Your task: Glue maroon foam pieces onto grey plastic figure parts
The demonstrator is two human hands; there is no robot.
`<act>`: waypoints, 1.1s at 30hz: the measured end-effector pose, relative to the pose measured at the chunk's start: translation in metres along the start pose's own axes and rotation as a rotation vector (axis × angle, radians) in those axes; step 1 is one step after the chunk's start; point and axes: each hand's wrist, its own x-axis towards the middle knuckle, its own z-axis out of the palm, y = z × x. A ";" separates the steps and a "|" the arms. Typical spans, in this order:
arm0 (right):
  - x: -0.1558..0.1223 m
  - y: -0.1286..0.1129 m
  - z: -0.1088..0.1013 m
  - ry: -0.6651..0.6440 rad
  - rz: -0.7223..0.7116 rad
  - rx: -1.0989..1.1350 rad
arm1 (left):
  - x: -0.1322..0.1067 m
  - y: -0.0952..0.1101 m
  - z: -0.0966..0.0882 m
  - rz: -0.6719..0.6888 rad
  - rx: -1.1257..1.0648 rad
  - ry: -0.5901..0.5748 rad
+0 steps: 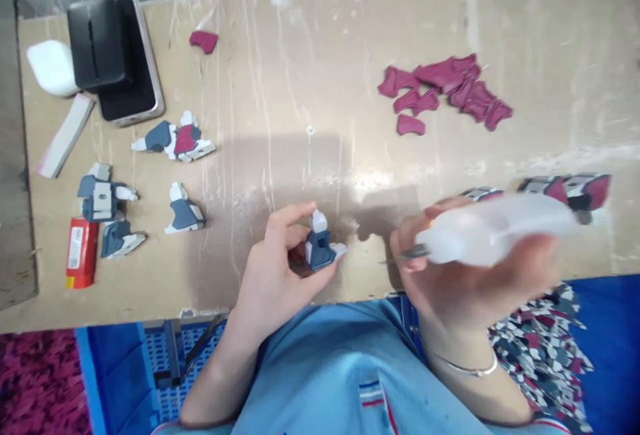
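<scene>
My left hand pinches a small blue and white model part just above the near edge of the tan worktable. My right hand grips a translucent white squeeze bottle lying sideways, its thin metal nozzle pointing left toward the part with a gap between them. A thin bracelet is on my right wrist.
A pile of maroon plastic pieces lies at the right; one loose maroon piece sits upper left. Several blue-white assembled parts lie at the left, beside a red tube, a phone under a black box, and a white pad.
</scene>
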 end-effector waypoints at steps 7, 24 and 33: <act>0.031 0.006 -0.016 0.070 0.447 1.194 | -0.004 -0.001 0.001 -0.073 0.028 0.049; 0.046 0.021 0.024 -0.066 -0.318 -0.988 | -0.001 0.003 -0.003 -0.089 0.071 -0.054; 0.034 -0.001 -0.010 -0.257 -0.655 -0.802 | 0.004 0.007 -0.002 -0.088 0.013 -0.085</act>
